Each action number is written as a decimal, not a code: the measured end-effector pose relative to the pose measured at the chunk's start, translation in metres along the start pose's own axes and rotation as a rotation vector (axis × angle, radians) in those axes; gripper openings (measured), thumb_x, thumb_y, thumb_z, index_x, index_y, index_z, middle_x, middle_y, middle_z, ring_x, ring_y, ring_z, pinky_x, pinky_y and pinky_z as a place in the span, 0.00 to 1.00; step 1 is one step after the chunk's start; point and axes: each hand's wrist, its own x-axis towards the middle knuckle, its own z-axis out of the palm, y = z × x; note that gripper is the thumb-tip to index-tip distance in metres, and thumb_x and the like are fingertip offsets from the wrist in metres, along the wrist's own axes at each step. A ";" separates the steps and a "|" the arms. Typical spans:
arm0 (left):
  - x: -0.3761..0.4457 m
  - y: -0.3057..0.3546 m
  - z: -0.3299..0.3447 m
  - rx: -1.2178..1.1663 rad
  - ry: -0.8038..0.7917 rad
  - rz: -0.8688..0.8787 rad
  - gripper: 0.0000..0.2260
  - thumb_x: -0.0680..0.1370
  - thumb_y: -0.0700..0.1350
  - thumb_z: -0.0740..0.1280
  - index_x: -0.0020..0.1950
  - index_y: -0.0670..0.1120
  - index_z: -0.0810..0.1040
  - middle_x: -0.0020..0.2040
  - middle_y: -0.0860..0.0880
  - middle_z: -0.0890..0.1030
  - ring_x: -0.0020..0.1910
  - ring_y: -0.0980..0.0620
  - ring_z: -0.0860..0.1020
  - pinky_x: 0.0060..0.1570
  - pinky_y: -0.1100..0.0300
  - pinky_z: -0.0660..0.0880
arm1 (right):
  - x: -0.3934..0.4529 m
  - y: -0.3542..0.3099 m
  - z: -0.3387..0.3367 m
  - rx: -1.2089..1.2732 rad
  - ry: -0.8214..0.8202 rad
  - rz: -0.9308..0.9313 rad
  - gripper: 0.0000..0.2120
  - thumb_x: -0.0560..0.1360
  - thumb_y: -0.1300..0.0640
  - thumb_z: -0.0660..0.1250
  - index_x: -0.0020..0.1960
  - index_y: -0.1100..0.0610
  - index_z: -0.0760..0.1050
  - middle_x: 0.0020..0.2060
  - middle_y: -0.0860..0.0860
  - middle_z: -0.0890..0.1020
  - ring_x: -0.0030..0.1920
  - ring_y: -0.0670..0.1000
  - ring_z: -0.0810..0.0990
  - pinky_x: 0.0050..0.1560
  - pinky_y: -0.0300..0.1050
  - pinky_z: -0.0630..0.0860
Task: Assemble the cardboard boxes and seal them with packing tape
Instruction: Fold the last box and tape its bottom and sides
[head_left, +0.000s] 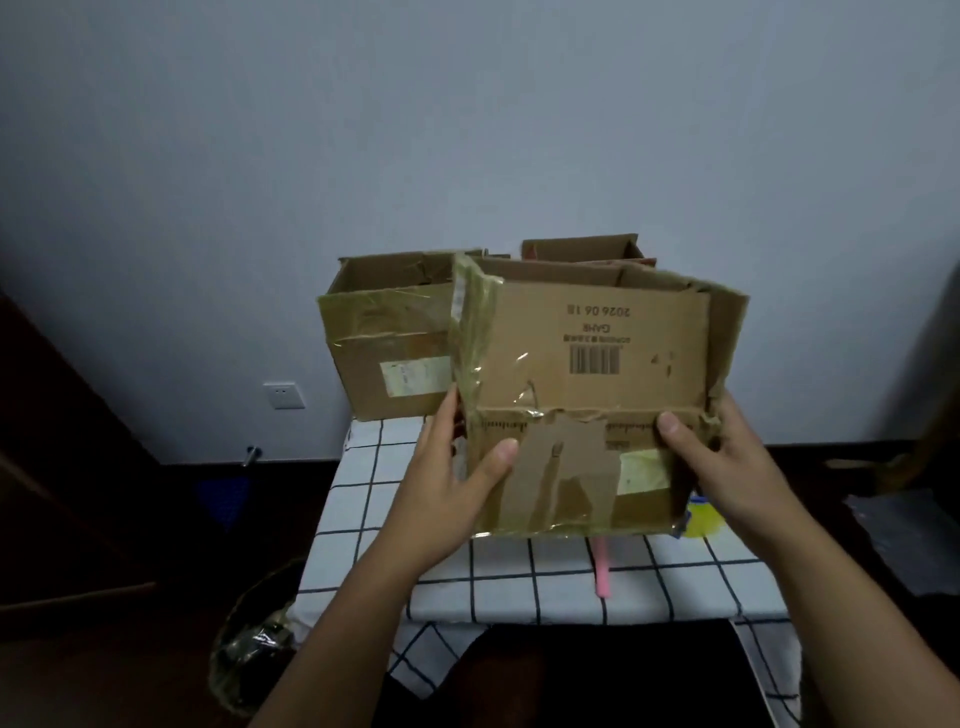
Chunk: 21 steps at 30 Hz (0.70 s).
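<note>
A worn brown cardboard box, with a barcode, old tape and torn labels, is held up above the table with its flaps open at the top. My left hand grips its lower left side, thumb on the front face. My right hand grips its lower right side, thumb on the front as well. A yellow roll of packing tape lies on the table, partly hidden behind the box's lower right corner.
A small table with a white checked cloth stands against the wall. An open taped box sits at its back left, another box behind. A pink stick lies on the cloth. A bin with crumpled tape stands on the floor at left.
</note>
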 end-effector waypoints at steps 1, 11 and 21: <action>0.010 0.004 0.007 0.062 -0.005 0.022 0.39 0.69 0.73 0.65 0.77 0.64 0.56 0.73 0.59 0.68 0.71 0.58 0.67 0.70 0.49 0.67 | 0.005 -0.001 -0.010 -0.017 0.026 -0.019 0.23 0.69 0.44 0.70 0.63 0.39 0.71 0.56 0.40 0.82 0.56 0.41 0.81 0.54 0.43 0.76; 0.129 0.001 0.055 0.144 -0.036 -0.131 0.21 0.75 0.49 0.73 0.66 0.49 0.74 0.62 0.49 0.78 0.60 0.49 0.77 0.62 0.51 0.74 | 0.097 0.004 -0.051 -0.511 0.086 -0.041 0.31 0.76 0.51 0.71 0.71 0.48 0.57 0.57 0.48 0.76 0.55 0.54 0.77 0.54 0.50 0.75; 0.162 -0.036 0.069 0.277 0.093 -0.138 0.32 0.75 0.46 0.73 0.76 0.50 0.63 0.63 0.50 0.79 0.61 0.47 0.77 0.56 0.59 0.72 | 0.160 0.029 -0.040 -0.655 -0.047 0.039 0.32 0.76 0.52 0.71 0.72 0.51 0.56 0.58 0.52 0.76 0.58 0.57 0.77 0.53 0.48 0.73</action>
